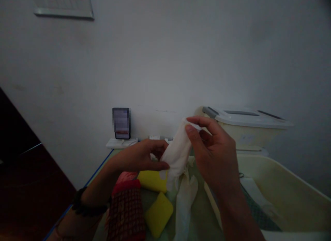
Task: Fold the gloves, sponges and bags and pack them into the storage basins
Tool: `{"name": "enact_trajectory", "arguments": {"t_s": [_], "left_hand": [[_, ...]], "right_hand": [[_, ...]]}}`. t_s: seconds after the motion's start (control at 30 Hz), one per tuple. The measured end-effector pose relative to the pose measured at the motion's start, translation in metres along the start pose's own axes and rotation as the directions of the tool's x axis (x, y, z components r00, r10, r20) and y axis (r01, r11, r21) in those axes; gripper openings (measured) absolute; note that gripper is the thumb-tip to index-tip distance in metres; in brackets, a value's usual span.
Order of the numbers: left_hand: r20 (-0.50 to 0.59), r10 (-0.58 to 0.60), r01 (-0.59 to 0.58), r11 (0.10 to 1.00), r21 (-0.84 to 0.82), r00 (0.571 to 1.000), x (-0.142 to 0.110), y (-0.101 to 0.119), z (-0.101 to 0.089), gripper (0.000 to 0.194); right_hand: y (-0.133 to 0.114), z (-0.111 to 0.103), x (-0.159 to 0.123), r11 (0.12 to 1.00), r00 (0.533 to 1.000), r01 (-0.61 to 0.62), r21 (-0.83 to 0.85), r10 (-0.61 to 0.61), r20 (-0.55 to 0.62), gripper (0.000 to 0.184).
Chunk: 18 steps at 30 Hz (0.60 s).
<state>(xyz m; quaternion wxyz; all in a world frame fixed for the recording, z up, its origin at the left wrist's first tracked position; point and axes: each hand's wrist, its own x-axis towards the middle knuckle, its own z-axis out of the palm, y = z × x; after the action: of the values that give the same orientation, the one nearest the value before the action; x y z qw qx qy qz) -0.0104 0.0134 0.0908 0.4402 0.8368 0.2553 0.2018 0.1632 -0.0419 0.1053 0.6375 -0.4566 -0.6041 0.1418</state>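
Note:
A thin white glove (178, 153) hangs in the air before me, its fingers pointing down. My right hand (216, 149) pinches the upper end between thumb and fingers. At the glove's left edge is my left hand (147, 154), thumb in front and fingertips partly hidden behind the fabric. Below, a second white glove (184, 203) lies on the green tabletop (200, 213). To its left are two yellow sponge-like pieces (159, 213) and a dark red checked cloth item (126, 210).
A phone (121, 123) stands upright on a white stand (113, 143) by the wall. At right, a cream basin (292, 179) holds a white strip and a dark green textured thing. Behind it sits a lidded storage box (245, 128). A blue edge (85, 185) borders the table at left.

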Motion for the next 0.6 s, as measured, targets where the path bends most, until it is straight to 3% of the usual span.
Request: {"name": "enact_trajectory", "arguments": {"t_s": [0.23, 0.6], "left_hand": [[0.052, 0.021, -0.029, 0.985, 0.172, 0.998, -0.0014, 0.0017, -0.0009, 0.016], [0.119, -0.032, 0.002, 0.969, 0.246, 0.992, -0.0027, -0.0014, -0.0064, 0.02]], "right_hand": [[0.0018, 0.0012, -0.0002, 1.0, 1.0, 0.01, 0.015, -0.011, 0.01, 0.015], [0.0012, 0.0014, -0.0006, 1.0, 0.999, 0.004, 0.004, -0.004, 0.048, 0.016]]}}
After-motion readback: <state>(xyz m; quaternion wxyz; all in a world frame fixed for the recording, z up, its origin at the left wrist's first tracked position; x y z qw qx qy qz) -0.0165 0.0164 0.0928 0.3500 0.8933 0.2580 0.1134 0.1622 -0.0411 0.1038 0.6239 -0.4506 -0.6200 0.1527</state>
